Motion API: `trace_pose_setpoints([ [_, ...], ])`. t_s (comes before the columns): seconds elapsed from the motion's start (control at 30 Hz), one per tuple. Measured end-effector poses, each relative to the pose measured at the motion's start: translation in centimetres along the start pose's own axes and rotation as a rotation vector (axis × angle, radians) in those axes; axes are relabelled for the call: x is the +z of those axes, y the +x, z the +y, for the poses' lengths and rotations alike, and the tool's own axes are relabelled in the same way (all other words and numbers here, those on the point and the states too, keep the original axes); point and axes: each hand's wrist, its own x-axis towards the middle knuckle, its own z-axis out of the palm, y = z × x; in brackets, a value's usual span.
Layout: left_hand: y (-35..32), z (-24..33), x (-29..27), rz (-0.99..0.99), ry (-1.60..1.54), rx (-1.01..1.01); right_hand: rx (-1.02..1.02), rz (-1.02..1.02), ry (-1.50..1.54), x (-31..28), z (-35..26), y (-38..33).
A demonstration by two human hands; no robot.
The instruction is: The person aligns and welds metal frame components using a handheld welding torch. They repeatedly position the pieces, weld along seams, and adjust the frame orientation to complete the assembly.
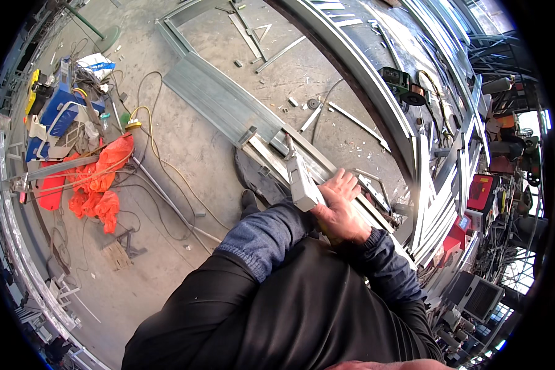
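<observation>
My right hand (344, 208) lies palm down on the long metal profiles (328, 168), fingers stretched across them and somewhat apart. Its thumb is against the lower end of a whitish box-shaped piece (302, 181) with a narrow neck, whose kind I cannot make out. My left forearm comes in from the lower left, its blue-grey cuff ending beside that piece. The left hand itself is hidden behind it, so its hold does not show. A broad ribbed grey metal panel (219, 95) extends away from the profiles toward the far left.
Cables and a long thin pipe (174, 200) lie on the floor to my left. Beyond them are orange plastic sheeting (102, 179) and a blue case (61, 108). Metal offcuts (280, 54) are scattered ahead. Stacked long profiles (441, 191) and a red box (480, 191) stand at right.
</observation>
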Motion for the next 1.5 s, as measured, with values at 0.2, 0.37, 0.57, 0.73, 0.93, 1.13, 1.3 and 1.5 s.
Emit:
trace_pose_setpoints([
  [0.2,-0.8,6.5,0.9,-0.326,1.769,0.097,0.020,0.011,0.049,0.1,0.4,-0.1],
  [0.37,-0.2,6.5,1.4,-0.310,1.868,0.112,0.036,0.009,0.072,-0.1,-0.1,-0.1],
  [0.57,-0.3,3.8,0.9,-0.233,1.951,0.146,0.028,0.027,0.040,0.1,0.3,-0.1],
  [0.73,-0.4,5.7,1.3,-0.304,1.908,0.154,0.060,0.029,0.033,0.2,0.9,-0.4],
  [0.93,-0.2,8.0,1.4,-0.303,1.885,0.235,0.042,0.012,0.070,0.1,0.8,-0.4],
  [1.13,-0.4,9.0,1.4,-0.223,1.828,0.348,0.039,0.021,0.067,0.3,1.0,-0.6],
  [1.3,0.0,9.9,1.6,-0.252,1.788,0.298,0.068,0.030,0.044,0.1,0.1,-0.6],
  [1.5,0.1,10.5,1.4,-0.260,1.790,0.353,0.060,0.031,0.056,-0.2,0.0,-0.8],
])
